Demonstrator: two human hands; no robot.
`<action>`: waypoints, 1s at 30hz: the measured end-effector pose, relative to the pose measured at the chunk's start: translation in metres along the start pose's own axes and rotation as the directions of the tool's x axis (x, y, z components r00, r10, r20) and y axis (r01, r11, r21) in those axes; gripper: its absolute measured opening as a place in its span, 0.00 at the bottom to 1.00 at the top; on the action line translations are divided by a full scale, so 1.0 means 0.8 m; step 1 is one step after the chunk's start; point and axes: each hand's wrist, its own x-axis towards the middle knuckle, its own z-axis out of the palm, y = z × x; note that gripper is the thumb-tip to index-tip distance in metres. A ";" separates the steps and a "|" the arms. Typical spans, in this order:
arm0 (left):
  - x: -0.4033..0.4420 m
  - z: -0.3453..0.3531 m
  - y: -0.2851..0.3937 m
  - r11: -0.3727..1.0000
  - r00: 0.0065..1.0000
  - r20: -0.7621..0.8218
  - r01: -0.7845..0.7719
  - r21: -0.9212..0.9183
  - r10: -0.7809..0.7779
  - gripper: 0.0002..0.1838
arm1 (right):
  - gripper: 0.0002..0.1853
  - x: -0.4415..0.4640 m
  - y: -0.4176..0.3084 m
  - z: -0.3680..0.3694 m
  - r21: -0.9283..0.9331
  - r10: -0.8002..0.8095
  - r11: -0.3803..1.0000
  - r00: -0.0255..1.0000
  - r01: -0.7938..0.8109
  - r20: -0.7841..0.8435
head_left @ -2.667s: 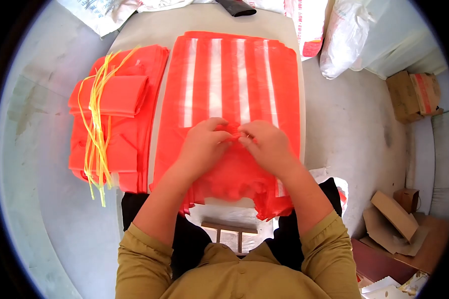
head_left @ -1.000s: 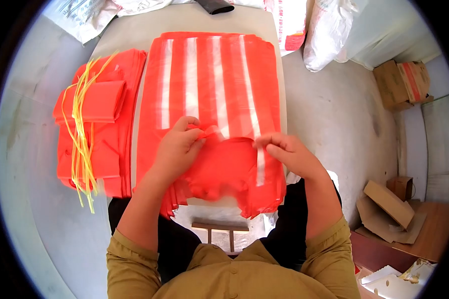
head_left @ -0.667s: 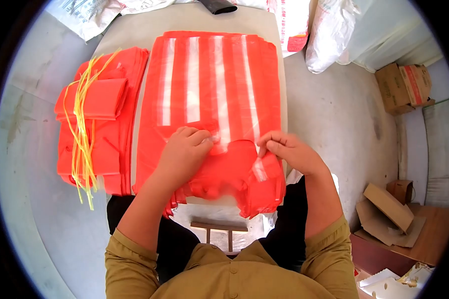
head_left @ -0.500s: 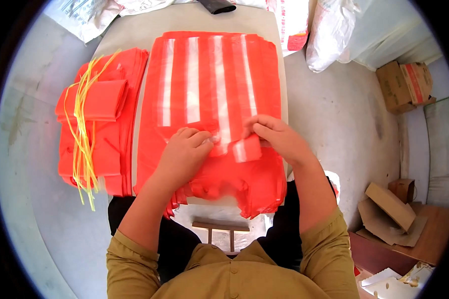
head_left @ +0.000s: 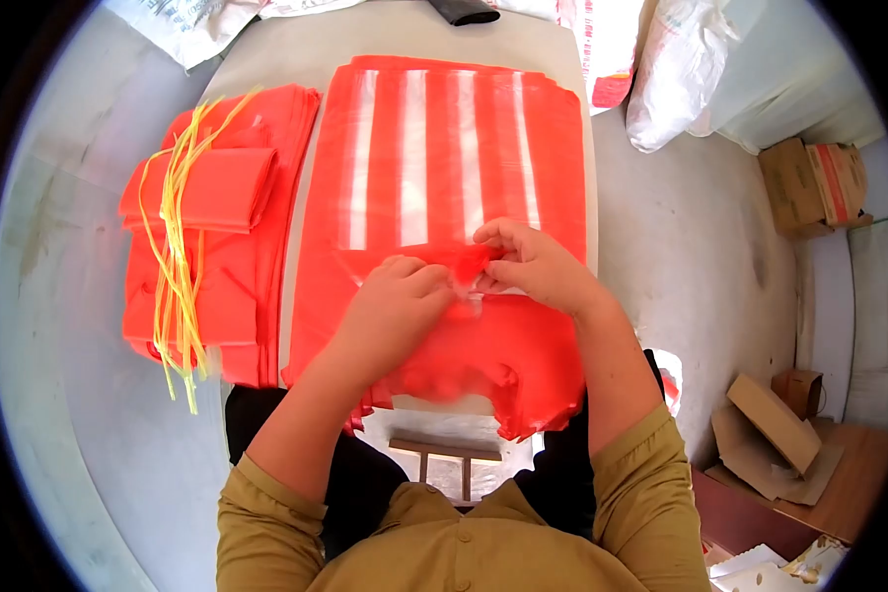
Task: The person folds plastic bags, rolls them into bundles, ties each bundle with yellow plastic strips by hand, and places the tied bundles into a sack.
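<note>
1. Right hand (head_left: 541,271): thumb and fingers pinching bunched red film (head_left: 471,264), at the near half of the stack.
2. Left hand (head_left: 397,304): just beside the right, toward 8 o'clock; fingers curled down on the film, whether gripping cannot be told.
3. Latest change: half a second ago the right hand held a pale-striped flap farther from the left; now its fingertips lie close, film gathered between. Judged: both hands now work a single spot.
4. Against one second ago: hands then well apart, a curved film edge spanning them.
5. Striped red plastic stack (head_left: 440,148): under both hands, extending to 12 o'clock, four pale bands, lying on the table (head_left: 385,30).
6. Folded red plastic stack (head_left: 229,335): 9 to 10 o'clock, yellow strings (head_left: 174,227) laid across.
7. White sack (head_left: 681,79): 1 to 2 o'clock.
8. Open carton (head_left: 781,419): 4 o'clock.
</note>
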 end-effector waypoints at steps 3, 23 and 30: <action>0.000 -0.002 0.000 1.000 1.000 0.019 0.001 0.010 -0.001 0.09 | 0.18 0.005 0.001 0.007 -0.116 -0.020 0.993 0.998 0.013 -0.057; -0.005 0.000 0.013 0.994 0.992 -0.069 0.106 0.031 -0.104 0.14 | 0.14 0.025 0.018 0.046 -0.802 -0.510 0.556 0.851 0.216 -0.124; 0.000 -0.007 0.008 0.998 0.998 -0.053 0.020 0.051 -0.018 0.13 | 0.13 0.025 0.020 0.048 -0.850 -0.480 0.505 0.868 0.153 -0.129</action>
